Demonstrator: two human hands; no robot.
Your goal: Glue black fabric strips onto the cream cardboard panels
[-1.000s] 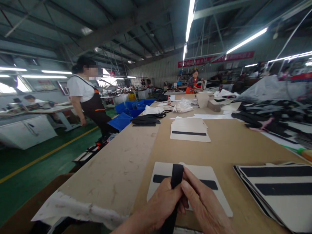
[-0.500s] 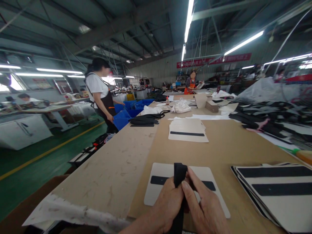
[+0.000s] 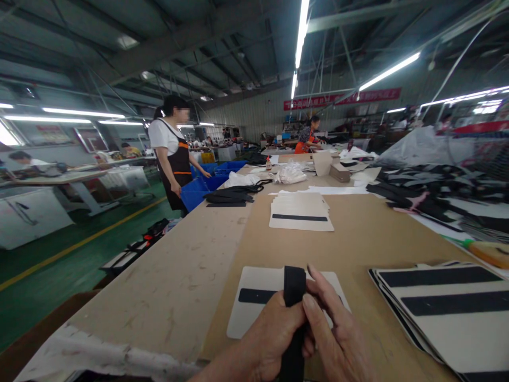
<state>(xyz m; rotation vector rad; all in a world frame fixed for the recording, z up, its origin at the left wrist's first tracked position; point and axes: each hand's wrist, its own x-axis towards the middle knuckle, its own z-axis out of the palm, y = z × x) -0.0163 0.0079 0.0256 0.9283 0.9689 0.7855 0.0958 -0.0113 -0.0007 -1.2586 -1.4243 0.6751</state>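
Note:
A black strap [image 3: 294,284], looped at its top, stands up between my hands at the lower middle of the view. My left hand [image 3: 274,331] is wrapped round it, thumb across its front. My right hand [image 3: 336,329] touches the strap's right edge with its fingers bent and the index finger raised. Whether those fingers pinch anything is hidden. Under and behind both hands lies a cream panel [image 3: 248,313] with a black band, partly covered by them.
Farther up the table [image 3: 175,270] is a stack of cream panels [image 3: 300,209]. A larger pile of banded panels [image 3: 457,329] lies at the right. Black straps [image 3: 230,194] and blue bins [image 3: 194,193] are at the left edge, beside a standing person [image 3: 170,154].
The strap's top loop now stands straighter and wider. My right fingers have loosened and spread a little. The view has shifted slightly, and the person at the left has turned and reaches over the bins.

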